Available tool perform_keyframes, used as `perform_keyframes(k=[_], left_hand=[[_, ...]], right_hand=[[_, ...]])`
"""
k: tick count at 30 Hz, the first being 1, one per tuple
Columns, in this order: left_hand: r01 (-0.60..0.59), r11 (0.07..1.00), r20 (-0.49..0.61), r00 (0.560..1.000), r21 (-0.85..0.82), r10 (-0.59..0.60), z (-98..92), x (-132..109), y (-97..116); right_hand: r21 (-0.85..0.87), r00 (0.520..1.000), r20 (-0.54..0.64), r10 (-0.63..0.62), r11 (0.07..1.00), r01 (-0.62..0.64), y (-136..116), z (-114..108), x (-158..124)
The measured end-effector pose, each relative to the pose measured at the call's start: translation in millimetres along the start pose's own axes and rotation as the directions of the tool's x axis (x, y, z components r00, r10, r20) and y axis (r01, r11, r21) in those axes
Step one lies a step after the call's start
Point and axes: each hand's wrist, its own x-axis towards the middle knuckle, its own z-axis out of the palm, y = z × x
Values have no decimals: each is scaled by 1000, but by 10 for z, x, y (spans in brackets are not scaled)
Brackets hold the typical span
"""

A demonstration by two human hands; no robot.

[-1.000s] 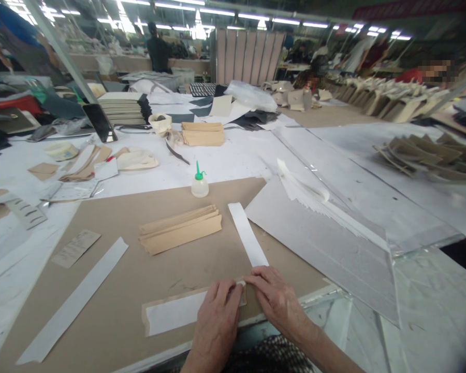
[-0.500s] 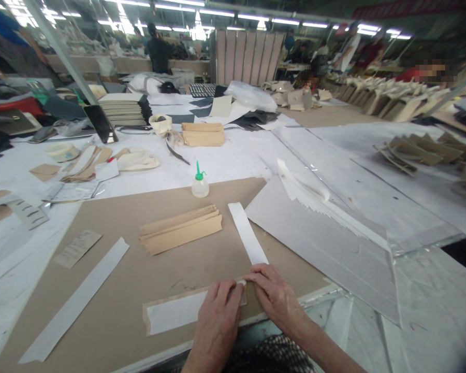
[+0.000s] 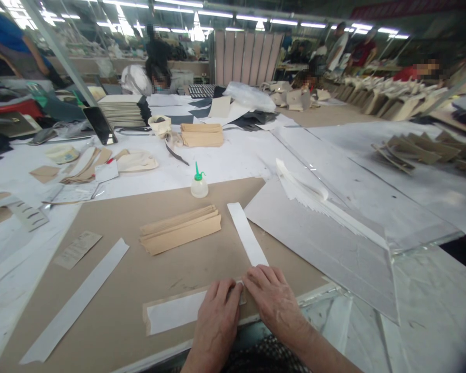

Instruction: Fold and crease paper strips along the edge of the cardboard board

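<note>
A white strip (image 3: 173, 313) lies on a slightly larger tan strip (image 3: 145, 327), whose edge shows around it near the board's front edge. Bent over the right part of both is my left hand (image 3: 218, 316), fingers pressed together and bearing down on the white strip. My right hand (image 3: 274, 298) is curled at the right end, fingertips on the tan strip's corner and close to the left fingers; the exact hold is hidden. Just behind the right knuckles lies another white strip (image 3: 246, 230). Further back is a stack of tan strips (image 3: 182, 230).
A brown board (image 3: 112, 290) covers the near table, with a long white strip (image 3: 77, 298) at left. A green-capped bottle (image 3: 199, 186) stands at its back edge. A grey sheet (image 3: 318, 243) carries white strips at right. A propped phone (image 3: 100, 125) and co-workers are beyond.
My right hand has shifted slightly, its fingers now more curled at the strip's end. My left hand stays almost still. In the background a person has bent down over the table.
</note>
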Motion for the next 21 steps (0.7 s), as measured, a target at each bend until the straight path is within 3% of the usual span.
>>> perform_keyframes(k=[8, 15, 21], left_hand=[[-9, 1000, -34, 999, 9, 9, 1, -4, -2], [-5, 1000, -54, 999, -5, 5, 19, -16, -1], [-19, 999, -45, 999, -27, 18, -6, -16, 9]], right_hand=[[344, 973, -142, 182, 931, -124, 113, -5, -54], [320, 965, -215, 151, 944, -76, -46, 1, -162], [274, 972, -200, 125, 959, -67, -103, 51, -158]])
